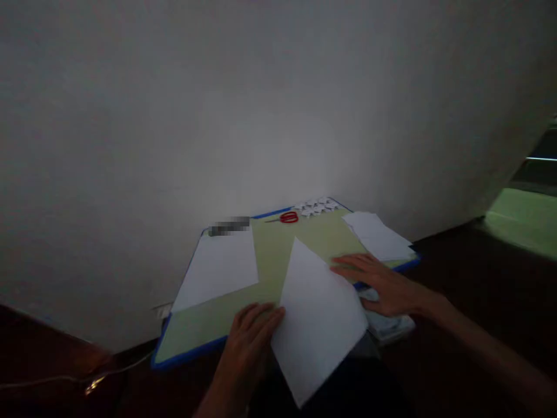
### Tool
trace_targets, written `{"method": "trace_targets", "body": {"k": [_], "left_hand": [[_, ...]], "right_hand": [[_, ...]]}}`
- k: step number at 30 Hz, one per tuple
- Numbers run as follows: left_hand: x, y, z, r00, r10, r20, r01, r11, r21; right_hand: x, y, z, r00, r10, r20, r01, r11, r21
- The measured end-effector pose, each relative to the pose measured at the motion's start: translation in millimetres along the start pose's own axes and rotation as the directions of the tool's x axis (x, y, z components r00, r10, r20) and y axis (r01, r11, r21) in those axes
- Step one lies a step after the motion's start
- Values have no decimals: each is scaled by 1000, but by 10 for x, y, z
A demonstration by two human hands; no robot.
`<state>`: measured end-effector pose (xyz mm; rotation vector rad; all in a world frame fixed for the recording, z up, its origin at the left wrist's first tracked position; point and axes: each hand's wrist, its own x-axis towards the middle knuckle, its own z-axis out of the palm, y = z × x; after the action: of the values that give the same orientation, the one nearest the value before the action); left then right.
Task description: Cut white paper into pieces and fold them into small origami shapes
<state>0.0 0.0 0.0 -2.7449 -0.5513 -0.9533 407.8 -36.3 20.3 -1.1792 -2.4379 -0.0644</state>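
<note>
Room: dim, pale wall behind green mat (270,261)
Sheet: white paper (319,316), turned cornerwise, overhanging mat's near edge
Left hand (250,342): fingers flat on sheet's left edge
Right hand (383,281): spread, pressing right corner
Handling: likely light, floppy, creasable; take by edges

— What sort of place was it?

— A dim room in what looked like a home, with a dark floor (456,273) and a plain pale wall (217,116). A small green board with a blue rim (243,296) lay low against that wall, serving as a work surface.

— What marked it as a craft corner?

— Sheets of white paper (319,313) were spread over the board, red-handled scissors (287,217) lay at its far edge beside a cluster of small white paper cut-outs (315,206), and a thin cable (65,380) ran along the floor. A lit green patch (522,220) showed at the right.
</note>
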Motion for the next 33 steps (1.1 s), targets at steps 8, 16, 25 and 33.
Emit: {"method": "trace_targets", "body": {"k": [8,16,25,33], "left_hand": [[122,1,-11,999,33,-26,-34,997,-66],[889,134,-390,844,-501,-192,284,721,-632],[2035,-78,-618,639,-721,-268,129,444,-887],[2234,-389,-538,582,-790,-193,276,416,-866]], "right_hand": [[21,71,187,989,-33,-143,40,998,46],[240,-331,-397,863,292,-413,-47,859,509],[501,-757,-638,731,597,-331,44,442,896],[644,-819,-557,728,594,-341,115,385,916]]}}
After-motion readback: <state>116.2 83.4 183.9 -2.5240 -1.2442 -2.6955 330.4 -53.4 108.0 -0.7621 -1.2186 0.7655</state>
